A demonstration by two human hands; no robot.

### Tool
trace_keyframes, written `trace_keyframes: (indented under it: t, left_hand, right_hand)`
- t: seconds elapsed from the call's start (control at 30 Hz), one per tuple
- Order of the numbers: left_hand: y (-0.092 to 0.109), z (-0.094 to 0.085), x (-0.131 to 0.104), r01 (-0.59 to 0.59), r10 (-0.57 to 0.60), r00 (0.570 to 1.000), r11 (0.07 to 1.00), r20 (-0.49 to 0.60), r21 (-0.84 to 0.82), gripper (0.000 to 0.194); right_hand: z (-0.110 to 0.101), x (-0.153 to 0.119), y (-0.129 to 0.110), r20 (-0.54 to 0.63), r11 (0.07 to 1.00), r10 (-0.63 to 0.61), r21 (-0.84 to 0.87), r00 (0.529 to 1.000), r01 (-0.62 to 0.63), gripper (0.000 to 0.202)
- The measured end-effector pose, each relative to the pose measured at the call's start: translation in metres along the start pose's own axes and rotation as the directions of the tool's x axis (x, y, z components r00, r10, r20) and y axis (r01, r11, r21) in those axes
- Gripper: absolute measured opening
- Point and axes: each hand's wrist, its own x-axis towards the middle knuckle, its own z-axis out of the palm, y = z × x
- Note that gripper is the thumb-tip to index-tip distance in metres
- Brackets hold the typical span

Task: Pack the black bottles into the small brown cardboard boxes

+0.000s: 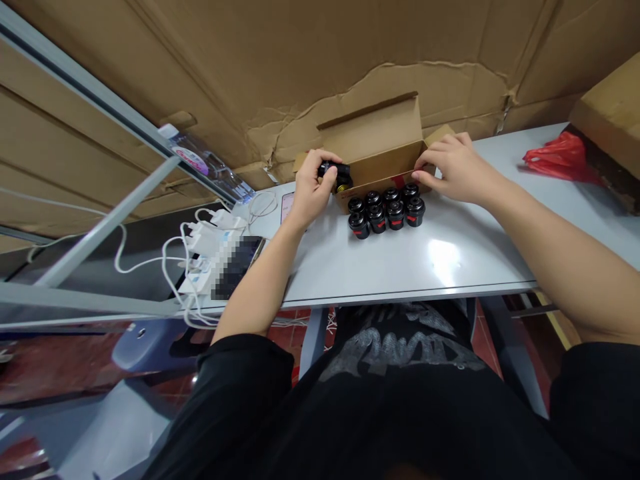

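An open cardboard box (380,175) stands near the back of the white table, its lid flap raised behind it. My left hand (313,187) is closed round a black cylinder (335,169) at the box's left end; a second dark piece with a yellowish end shows just below it. My right hand (453,167) pinches the box's right front corner between thumb and fingers. In front of the box, several black cylinders (376,217) with red marks stand upright in two rows. The inside of the box is mostly hidden.
Left on the table (330,267) lie a dark phone (245,263) and white chargers (210,237) with tangled cables. A plastic bottle (210,163) leans beside the metal frame (107,213). At right are a red plastic bag (560,159) and a large carton (613,110).
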Motion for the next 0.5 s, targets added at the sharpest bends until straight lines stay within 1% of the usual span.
trace_keyframes:
  t: [0.1,0.23,0.3,0.43,0.5]
  left_hand:
    - [0.006,-0.002,0.001,-0.020,0.020,1.000,1.000,-0.008,-0.003,0.070]
    - [0.019,-0.007,0.009,-0.039,0.038,0.999,0.999,0.035,0.028,0.068]
    - [0.023,-0.007,0.016,-0.035,0.033,0.997,0.999,0.065,0.033,0.072]
    - [0.025,-0.005,0.030,-0.004,-0.003,0.994,0.998,0.111,0.061,0.090]
    - [0.026,-0.004,0.036,0.001,-0.015,0.989,0.996,0.146,0.092,0.093]
  right_hand:
    - [0.000,0.000,0.000,0.006,1.000,0.006,-0.003,1.000,-0.006,0.033]
    - [-0.001,0.001,-0.002,0.021,1.000,0.019,0.001,1.000,-0.019,0.031]
    - [-0.001,0.001,-0.002,0.027,1.000,0.023,0.007,0.999,-0.023,0.030]
    - [0.001,0.002,-0.001,0.025,0.999,0.022,0.023,0.999,-0.023,0.028]
    - [0.003,0.002,0.001,0.020,0.999,0.017,0.035,1.000,-0.017,0.030]
